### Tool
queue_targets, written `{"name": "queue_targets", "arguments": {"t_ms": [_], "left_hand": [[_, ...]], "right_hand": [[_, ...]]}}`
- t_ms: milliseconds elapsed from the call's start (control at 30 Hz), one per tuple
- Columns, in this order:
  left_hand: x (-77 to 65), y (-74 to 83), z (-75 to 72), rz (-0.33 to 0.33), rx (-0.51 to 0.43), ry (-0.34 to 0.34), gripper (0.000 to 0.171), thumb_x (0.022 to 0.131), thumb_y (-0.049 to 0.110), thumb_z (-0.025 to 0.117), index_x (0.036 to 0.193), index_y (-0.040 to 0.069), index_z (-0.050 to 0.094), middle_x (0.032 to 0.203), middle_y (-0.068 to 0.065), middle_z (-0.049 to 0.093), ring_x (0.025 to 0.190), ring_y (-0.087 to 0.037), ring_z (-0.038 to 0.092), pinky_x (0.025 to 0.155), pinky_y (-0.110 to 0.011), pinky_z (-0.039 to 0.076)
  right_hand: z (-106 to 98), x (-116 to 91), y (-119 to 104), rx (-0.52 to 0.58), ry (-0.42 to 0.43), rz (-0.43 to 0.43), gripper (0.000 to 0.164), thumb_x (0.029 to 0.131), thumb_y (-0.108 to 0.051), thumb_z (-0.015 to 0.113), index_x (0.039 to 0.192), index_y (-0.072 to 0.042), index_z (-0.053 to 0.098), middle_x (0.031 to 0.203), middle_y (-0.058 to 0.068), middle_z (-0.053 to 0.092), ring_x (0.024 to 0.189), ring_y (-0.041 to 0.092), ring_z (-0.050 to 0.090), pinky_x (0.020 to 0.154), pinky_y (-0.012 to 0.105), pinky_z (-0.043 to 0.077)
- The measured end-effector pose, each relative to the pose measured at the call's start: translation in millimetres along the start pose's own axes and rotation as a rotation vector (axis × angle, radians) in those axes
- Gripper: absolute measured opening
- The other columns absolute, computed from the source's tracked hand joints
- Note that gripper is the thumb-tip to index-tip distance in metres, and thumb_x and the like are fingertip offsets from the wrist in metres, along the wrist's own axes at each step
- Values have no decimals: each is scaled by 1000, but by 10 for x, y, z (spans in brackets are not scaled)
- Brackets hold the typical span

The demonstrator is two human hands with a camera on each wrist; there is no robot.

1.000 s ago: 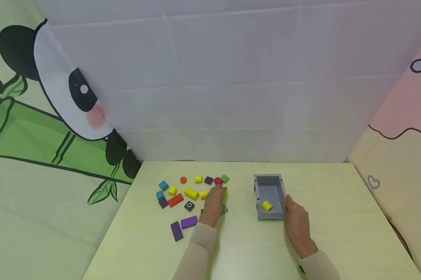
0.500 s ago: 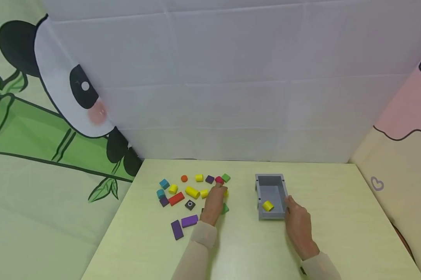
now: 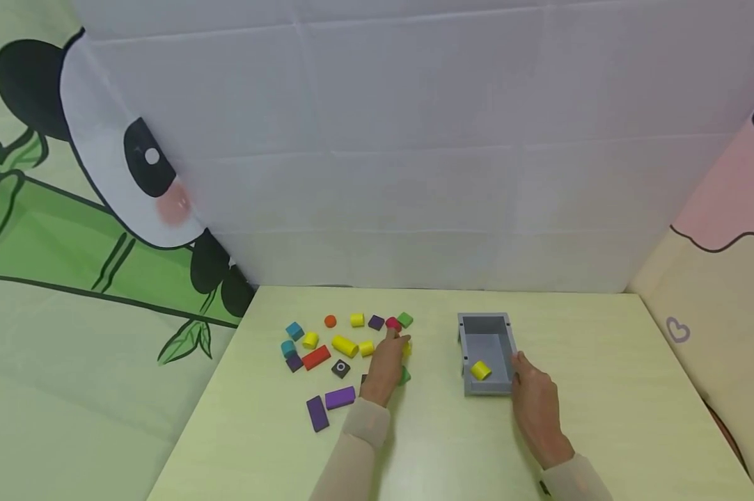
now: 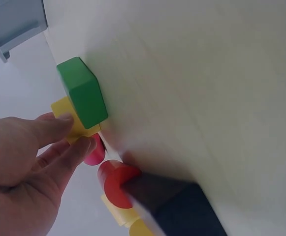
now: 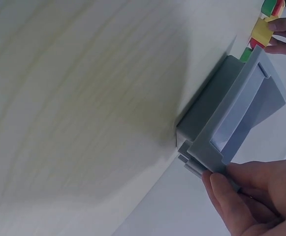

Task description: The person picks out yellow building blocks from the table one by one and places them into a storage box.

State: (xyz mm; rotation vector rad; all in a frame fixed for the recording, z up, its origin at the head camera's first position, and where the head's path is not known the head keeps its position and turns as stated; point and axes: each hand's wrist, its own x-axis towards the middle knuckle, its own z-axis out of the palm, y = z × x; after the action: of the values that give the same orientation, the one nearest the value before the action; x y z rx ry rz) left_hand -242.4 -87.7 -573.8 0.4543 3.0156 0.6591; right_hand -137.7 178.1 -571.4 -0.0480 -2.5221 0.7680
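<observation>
On the pale wood-grained counter [image 3: 439, 445], one short bright-yellow cylinder [image 3: 480, 370] was contained in the open-topped grey plastic tray [image 3: 486, 341], near the end closest to the person; from this, the work was judged to be barely begun. Well to the tray's left, most pieces were left loose, among them a long yellow cylinder [image 3: 345, 346], a red rectangular block [image 3: 316, 357], a dark purple bar [image 3: 317, 413] and a black cube with a white ring [image 3: 341, 369]. A yellow piece [image 4: 79, 130] was pinched in the grip of the left hand [image 3: 384, 369], just beside a green block [image 4: 83, 93], and was not yet in the tray. The tray's edge was held between thumb and fingers by the grip of the right hand [image 3: 535, 407]. From the head view, part of the cluster was covered by the left hand, so that a red cylinder [image 4: 118, 184], shown by the left wrist camera, could not be made out there. The pinched piece's full shape was masked, and whether it was lifted could not be told. From the right wrist, the tray's floor was hidden.
</observation>
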Motion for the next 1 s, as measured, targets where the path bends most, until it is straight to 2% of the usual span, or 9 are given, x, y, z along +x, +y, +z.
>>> {"name": "queue_targets", "arguments": {"t_ms": [267, 433, 600, 767, 1000], "left_hand": [[8, -7, 10, -9, 18, -12, 49, 95, -20, 61, 138, 2, 67, 129, -16, 55, 109, -33, 69, 96, -40, 62], [-6, -16, 3, -11, -3, -18, 48, 97, -20, 57, 140, 0, 64, 135, -19, 56, 116, -35, 67, 103, -43, 59], [-36, -9, -24, 5, -38, 7, 49, 96, -21, 55, 140, -1, 64, 135, -19, 59, 117, -36, 65, 106, -45, 56], [-49, 21, -53, 30, -18, 34, 52, 94, -23, 55, 140, 0, 64, 133, -18, 61, 117, -35, 65, 107, -44, 55], [-47, 96, -106, 28, -32, 44, 55, 91, -25, 58, 139, -1, 64, 130, -18, 62, 117, -36, 65, 107, -45, 55]], "right_hand": [[2, -8, -12, 18, 21, -15, 32, 87, 21, 65, 117, 13, 73, 120, 34, 68, 84, 57, 70, 55, 59, 58], [15, -12, -2, 27, 41, -32, 32, 86, 22, 65, 115, 13, 74, 119, 34, 68, 80, 57, 69, 53, 59, 57], [15, -9, 3, 29, 54, -48, 33, 84, 23, 65, 114, 12, 74, 117, 35, 69, 78, 58, 69, 54, 60, 56], [1, -3, -8, 29, 42, -36, 33, 85, 22, 65, 115, 13, 74, 117, 35, 69, 79, 58, 69, 53, 59, 57], [-6, 0, -14, 29, 17, -20, 32, 87, 21, 64, 116, 14, 73, 119, 35, 68, 81, 56, 70, 53, 57, 57]]}}
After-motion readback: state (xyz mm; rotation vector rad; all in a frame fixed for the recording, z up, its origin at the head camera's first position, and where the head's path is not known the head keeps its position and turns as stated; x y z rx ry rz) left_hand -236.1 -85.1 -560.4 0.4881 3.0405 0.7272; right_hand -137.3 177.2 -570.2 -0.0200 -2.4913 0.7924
